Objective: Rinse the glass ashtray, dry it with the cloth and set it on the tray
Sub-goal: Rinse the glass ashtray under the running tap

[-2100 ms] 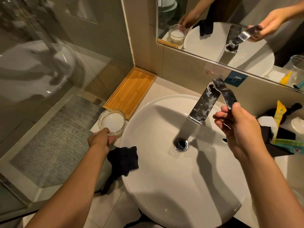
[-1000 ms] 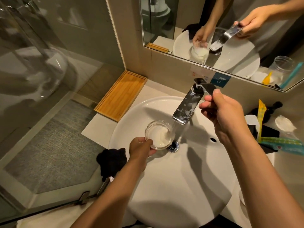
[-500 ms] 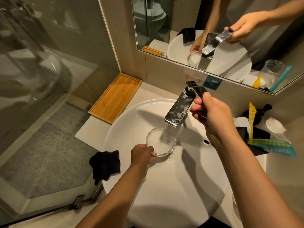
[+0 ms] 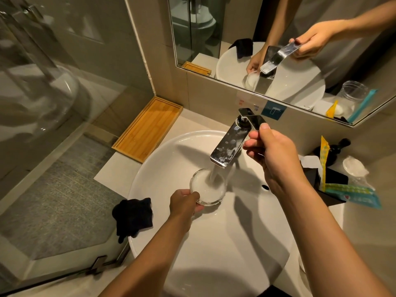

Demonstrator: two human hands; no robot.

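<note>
Rinse under way: left hand (image 4: 184, 203) grips the glass ashtray (image 4: 208, 190) under running water, right hand (image 4: 271, 150) pinching the tap lever (image 4: 252, 120). Cloth (image 4: 133, 215) (undisturbed) and tray (image 4: 147, 129) await.

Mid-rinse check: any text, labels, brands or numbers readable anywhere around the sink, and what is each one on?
"COOL": small sticker on the wall behind the faucet.
Red sticker beside it: too blurred to read.
Blue sign under the mirror: a white tap-like symbol, no legible words.
Yellow sachet and teal packet on the right: print too small to read.
Glass ashtray, cloth, tray: none.
</note>
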